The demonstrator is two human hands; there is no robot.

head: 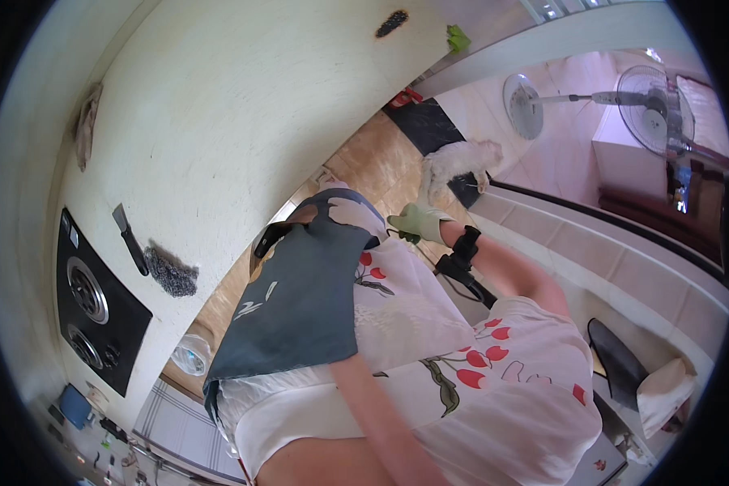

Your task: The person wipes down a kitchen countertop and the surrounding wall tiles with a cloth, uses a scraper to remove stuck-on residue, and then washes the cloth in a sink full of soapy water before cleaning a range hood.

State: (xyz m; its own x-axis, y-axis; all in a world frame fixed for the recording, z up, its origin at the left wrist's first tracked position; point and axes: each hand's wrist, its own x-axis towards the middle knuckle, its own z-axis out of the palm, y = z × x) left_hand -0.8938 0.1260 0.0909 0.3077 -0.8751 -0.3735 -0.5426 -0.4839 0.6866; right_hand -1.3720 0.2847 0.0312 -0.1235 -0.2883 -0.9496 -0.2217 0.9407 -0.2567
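Observation:
My right hand [414,222] wears a pale green glove and is beside my hip, over the tiled floor. Its fingers look curled, and a thin dark cord passes beside them. I cannot tell whether it grips the cord. A black strap with a device [462,258] is on that wrist. My left forearm [376,407] is bare and runs under a dark green cloth [301,297] with white marks, perhaps an apron. The cloth hides my left hand. A white shirt with red flower prints [492,358] covers my torso.
A pale counter [219,109] at left bears a black gas hob [97,310], a black-handled scraper [130,240], steel wool [173,273], a greyish cloth [88,127] and a burnt-looking patch [392,23]. Upper right are a white furry animal [458,164] and a standing fan [653,112].

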